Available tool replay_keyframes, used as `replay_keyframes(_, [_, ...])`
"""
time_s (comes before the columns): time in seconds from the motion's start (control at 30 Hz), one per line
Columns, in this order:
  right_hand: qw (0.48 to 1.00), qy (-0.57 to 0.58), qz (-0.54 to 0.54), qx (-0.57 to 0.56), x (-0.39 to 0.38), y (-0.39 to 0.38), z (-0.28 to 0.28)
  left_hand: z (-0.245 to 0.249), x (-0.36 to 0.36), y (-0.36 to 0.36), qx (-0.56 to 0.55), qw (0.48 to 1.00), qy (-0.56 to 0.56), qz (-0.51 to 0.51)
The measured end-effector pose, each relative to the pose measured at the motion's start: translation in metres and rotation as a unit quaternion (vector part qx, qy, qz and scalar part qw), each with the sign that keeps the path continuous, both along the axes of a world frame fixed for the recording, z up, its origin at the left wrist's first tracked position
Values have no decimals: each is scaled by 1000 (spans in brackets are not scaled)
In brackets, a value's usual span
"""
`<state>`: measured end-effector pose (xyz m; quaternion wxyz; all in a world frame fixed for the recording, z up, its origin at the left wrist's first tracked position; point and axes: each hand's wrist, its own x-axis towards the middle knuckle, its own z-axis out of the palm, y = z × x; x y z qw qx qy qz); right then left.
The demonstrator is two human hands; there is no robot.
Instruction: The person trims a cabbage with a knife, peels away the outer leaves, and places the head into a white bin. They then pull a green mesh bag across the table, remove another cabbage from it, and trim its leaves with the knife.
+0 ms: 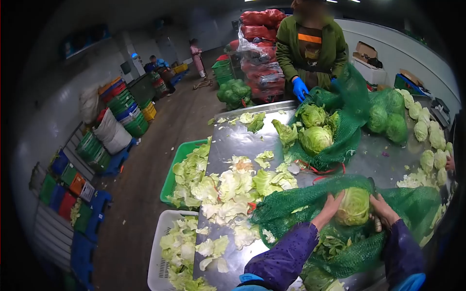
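A pale green head of cabbage sits between my two hands over a spread green mesh bag. My left hand presses on its left side, fingers along the leaves. On the opposite side, my right hand cups it, its lower fingers curled by the mesh. Something thin and dark shows just above my right fingertips; I cannot tell what it is. Loose leaves lie in the netting below my wrists, and another cabbage shows beneath the mesh nearer to me.
Across the metal table, a person in blue gloves stands at an open mesh bag of cabbages. Trimmed leaves litter the left side. Green and white crates hold more leaves. Peeled heads line the right.
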<state>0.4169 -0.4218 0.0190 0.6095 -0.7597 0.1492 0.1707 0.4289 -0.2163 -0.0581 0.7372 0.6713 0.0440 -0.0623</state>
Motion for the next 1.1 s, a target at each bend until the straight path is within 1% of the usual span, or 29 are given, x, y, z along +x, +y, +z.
replay_keyframes(0.03, [997, 42, -21, 60, 2, 3, -1, 2, -1, 0, -29, 1000, 1, 12])
replay_keyframes(0.07, [997, 40, -20, 61, 1, 5, 0, 4, -4, 0, -58, 998, 2, 25])
replay_keyframes(0.1, [999, 7, 12, 47, -3, 7, 0, 5, -6, 1, -58, 998, 1, 27])
replay_keyframes(0.13, [998, -26, 45, 33, -9, 10, 3, 6, -10, 4, -40, 999, -27, 19])
replay_keyframes(0.17, [998, -33, 47, 5, -21, 14, 8, 7, -13, 8, -22, 998, -53, 12])
replay_keyframes(0.2, [998, -51, 26, 24, -37, 21, 20, 22, -24, 18, -23, 998, -55, 17])
replay_keyframes(0.27, [996, -64, 10, 62, -62, 18, 23, 63, -53, 39, 7, 999, 1, -45])
replay_keyframes(0.3, [996, -65, 13, 64, -75, 17, 28, 61, -56, 45, 76, 995, 16, -59])
replay_keyframes(0.33, [995, -77, -5, 61, -89, 17, 36, 73, -66, 50, 78, 995, 16, -57])
replay_keyframes(0.4, [994, -91, -25, 56, -116, 20, 49, 95, -92, 63, -18, 997, 4, -78])
replay_keyframes(0.43, [993, -110, -14, 49, -129, 24, 55, 93, -100, 69, -65, 994, 5, -83])
replay_keyframes(0.47, [991, -130, -4, 41, -145, 28, 65, 92, -113, 74, -67, 994, 3, -85])
replay_keyframes(0.5, [987, -129, 93, -18, -157, 39, 89, 93, -126, 82, -123, 989, 33, -73])
replay_keyframes(0.53, [980, -156, 118, 37, -170, 44, 90, 95, -139, 91, -177, 980, 62, -62])
replay_keyframes(0.57, [977, -163, 138, 12, -183, 51, 86, 99, -156, 99, -177, 980, 62, -66])
replay_keyframes(0.6, [973, -171, 157, -12, -194, 59, 79, 106, -176, 106, -259, 949, 157, -85])
replay_keyframes(0.63, [964, -189, 184, -35, -206, 67, 70, 108, -195, 114, -335, 902, 253, -102])
replay_keyframes(0.67, [954, -206, 211, -59, -216, 75, 63, 83, -211, 125, -341, 884, 296, -121])
replay_keyframes(0.73, [937, -175, 287, -89, -233, 101, 66, 68, -250, 141, -312, 888, 330, -70])
replay_keyframes(0.77, [920, -196, 325, -98, -236, 108, 48, 59, -269, 150, -293, 890, 348, -39])
replay_keyframes(0.8, [900, -216, 363, -108, -239, 116, 24, 50, -287, 163, -291, 880, 374, -14])
replay_keyframes(0.83, [901, -215, 362, -106, -242, 125, 6, 43, -304, 176, -291, 869, 400, 12])
replay_keyframes(0.9, [871, -195, 439, -102, -249, 146, -28, 46, -336, 203, -285, 878, 383, 23])
replay_keyframes(0.93, [872, -194, 438, -99, -253, 156, -54, 61, -350, 218, -283, 878, 386, 25])
replay_keyframes(0.97, [908, -27, 418, 8, -257, 167, -80, 83, -363, 230, -277, 863, 419, 52])
replay_keyframes(1.0, [906, 139, 382, 114, -260, 177, -84, 95, -370, 236, -270, 847, 451, 79])
replay_keyframes(1.03, [906, 140, 381, 118, -260, 181, -84, 92, -374, 238, -267, 847, 452, 80])
replay_keyframes(1.07, [903, 178, 361, 149, -256, 186, -82, 83, -380, 237, -103, 920, 373, 58])
replay_keyframes(1.1, [898, 217, 338, 178, -252, 192, -73, 76, -386, 235, 64, 958, 279, 33])
